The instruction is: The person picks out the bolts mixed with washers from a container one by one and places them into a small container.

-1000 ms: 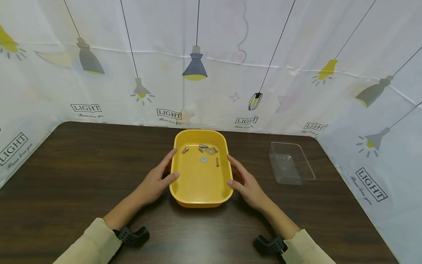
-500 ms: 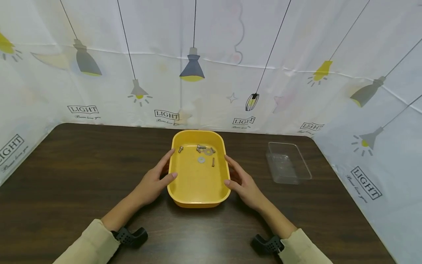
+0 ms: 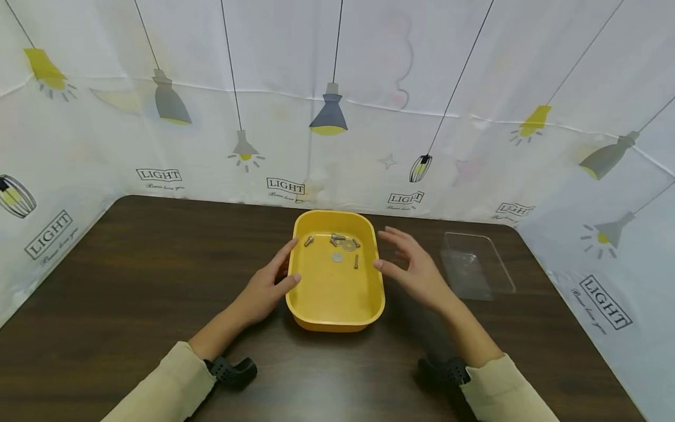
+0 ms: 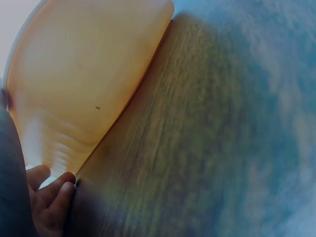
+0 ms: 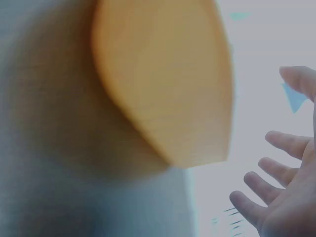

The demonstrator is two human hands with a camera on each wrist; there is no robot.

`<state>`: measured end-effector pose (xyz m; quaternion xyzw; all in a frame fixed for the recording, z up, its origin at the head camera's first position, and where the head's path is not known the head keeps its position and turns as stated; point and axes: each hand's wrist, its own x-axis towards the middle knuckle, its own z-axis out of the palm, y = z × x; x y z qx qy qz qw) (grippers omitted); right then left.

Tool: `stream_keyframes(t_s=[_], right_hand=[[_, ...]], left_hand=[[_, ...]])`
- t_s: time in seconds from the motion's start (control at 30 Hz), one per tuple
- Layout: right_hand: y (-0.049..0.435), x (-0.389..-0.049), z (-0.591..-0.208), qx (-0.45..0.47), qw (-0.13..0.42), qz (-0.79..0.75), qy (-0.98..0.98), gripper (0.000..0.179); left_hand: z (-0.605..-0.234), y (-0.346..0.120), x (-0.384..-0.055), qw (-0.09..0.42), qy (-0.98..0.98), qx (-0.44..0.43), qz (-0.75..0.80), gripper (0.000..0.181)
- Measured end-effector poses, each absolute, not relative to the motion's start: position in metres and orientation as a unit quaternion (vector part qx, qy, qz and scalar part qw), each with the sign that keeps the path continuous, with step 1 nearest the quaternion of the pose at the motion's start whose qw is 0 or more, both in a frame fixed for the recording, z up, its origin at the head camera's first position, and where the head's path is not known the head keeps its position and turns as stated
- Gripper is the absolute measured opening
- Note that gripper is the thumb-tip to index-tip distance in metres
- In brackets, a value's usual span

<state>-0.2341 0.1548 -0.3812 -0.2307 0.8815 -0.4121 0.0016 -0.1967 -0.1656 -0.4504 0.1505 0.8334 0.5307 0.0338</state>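
A yellow plastic tub [image 3: 334, 299] stands on the dark wooden table in the head view. Several small metal screws [image 3: 356, 262] and washers [image 3: 337, 257] lie in its far half. On the tub's left side my left hand [image 3: 266, 290] holds the rim, thumb over the edge and other fingers along the outer wall. In the left wrist view its fingers [image 4: 52, 197] touch the wall near the tub's base. My right hand [image 3: 416, 272] is spread just off the right side, holding nothing. The right wrist view shows its fingers [image 5: 281, 173] apart from the tub [image 5: 168, 84].
A clear plastic box [image 3: 469, 275] stands at the right of the table [image 3: 158, 281], beyond my right hand. A white curtain [image 3: 369, 58] printed with lamps hangs around the table's back and sides. Black wrist straps [image 3: 232, 372] sit below both hands.
My right hand has let go of the tub's right side and moved off to the right, fingers spread. My left hand stays on the rim. The whole head view has shifted slightly.
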Motion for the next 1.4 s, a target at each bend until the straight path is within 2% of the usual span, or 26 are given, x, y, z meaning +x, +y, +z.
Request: stream_keyframes(t_s=[0.13, 0.37, 0.57, 0.9, 1.1, 1.4], right_hand=[[0.146, -0.244, -0.352, -0.249, 0.004, -0.395, 0.884, 0.053], [0.117, -0.267, -0.328, -0.308, 0.068, -0.368, 0.875, 0.053], [0.093, -0.29, -0.33, -0.332, 0.122, -0.345, 0.87, 0.054], [0.06, -0.315, -0.336, -0.378, 0.148, -0.277, 0.871, 0.047], [0.047, -0.326, -0.344, -0.376, 0.148, -0.272, 0.873, 0.046], [0.035, -0.331, -0.36, -0.362, 0.177, -0.257, 0.879, 0.04]], left_hand=[[-0.451, -0.163, -0.197, 0.035, 0.835, 0.15, 0.529, 0.07], [-0.452, -0.164, -0.197, 0.031, 0.837, 0.144, 0.527, 0.07], [-0.452, -0.164, -0.199, 0.033, 0.84, 0.142, 0.522, 0.069], [-0.451, -0.164, -0.198, 0.034, 0.843, 0.143, 0.517, 0.069], [-0.451, -0.167, -0.201, 0.027, 0.841, 0.158, 0.516, 0.068], [-0.452, -0.164, -0.199, 0.029, 0.839, 0.159, 0.52, 0.068]])
